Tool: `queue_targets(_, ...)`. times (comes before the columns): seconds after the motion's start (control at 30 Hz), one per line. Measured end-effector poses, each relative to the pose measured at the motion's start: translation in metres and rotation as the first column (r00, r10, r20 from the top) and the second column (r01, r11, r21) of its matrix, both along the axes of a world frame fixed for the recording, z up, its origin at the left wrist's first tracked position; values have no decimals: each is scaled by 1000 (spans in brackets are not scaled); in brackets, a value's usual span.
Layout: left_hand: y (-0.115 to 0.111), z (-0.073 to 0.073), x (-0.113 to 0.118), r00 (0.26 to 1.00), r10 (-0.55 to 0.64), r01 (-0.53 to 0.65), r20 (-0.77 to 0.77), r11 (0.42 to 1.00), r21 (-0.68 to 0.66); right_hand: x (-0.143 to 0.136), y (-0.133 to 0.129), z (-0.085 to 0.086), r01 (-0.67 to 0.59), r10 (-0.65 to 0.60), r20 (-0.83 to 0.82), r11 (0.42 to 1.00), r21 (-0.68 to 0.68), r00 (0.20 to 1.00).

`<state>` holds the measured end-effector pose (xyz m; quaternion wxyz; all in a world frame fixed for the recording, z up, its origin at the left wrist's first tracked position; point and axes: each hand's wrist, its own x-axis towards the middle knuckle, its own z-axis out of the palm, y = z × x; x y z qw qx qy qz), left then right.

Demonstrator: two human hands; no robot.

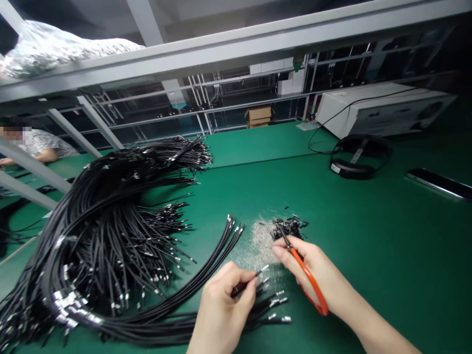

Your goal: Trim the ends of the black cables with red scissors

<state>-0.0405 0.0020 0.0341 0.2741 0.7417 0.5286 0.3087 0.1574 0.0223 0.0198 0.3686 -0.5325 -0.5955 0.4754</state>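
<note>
Between the thumb and fingers of my left hand a black cable is pinched, its stripped silvery end pointing up and right. Several more cable ends with silvery tips lie beneath and beside that hand. My right hand is closed around scissors with orange handles. Their dark blades point up and left, over a small heap of short black offcuts. Pale, thread-like scraps spread left of the heap, between the two hands.
A large bundle of black cables covers the left of the green table. A black headband-like device, a phone and a white box-shaped machine are at the right. Another person sits far left, behind the metal frame.
</note>
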Motion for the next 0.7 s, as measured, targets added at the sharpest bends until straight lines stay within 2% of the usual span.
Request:
queue_targets(0.1, -3, -9, 7, 998, 43, -35, -43, 986, 164, -11, -8, -11, 50, -58, -63, 992, -117, 996)
queue_targets(0.23, -8, -20, 13, 989, 103, -70, -108, 958, 280, -29, -10, -12, 71, -76, -102, 996, -53, 992)
queue_targets(0.4, -13, -29, 16, 960, 192, -96, -201, 908, 409, -46, -11, -14, 169, -170, 60, 985, 28, 984)
queue_targets(0.47, -13, -32, 17, 950, 220, -103, -223, 892, 440, -51, -13, -19, 205, -225, 183, 971, 124, 957)
queue_targets(0.53, -11, -34, 18, 942, 238, -116, -235, 891, 438, -53, -14, -24, 192, -294, 334, 932, 307, 896)
queue_targets(0.63, -7, -34, 19, 946, 241, -151, -216, 919, 363, -49, -10, -25, -2, -335, 475, 816, 579, 814)
queue_targets(0.7, -4, -30, 19, 962, 231, -190, -146, 949, 252, -41, -6, -23, -133, -294, 529, 768, 627, 796)
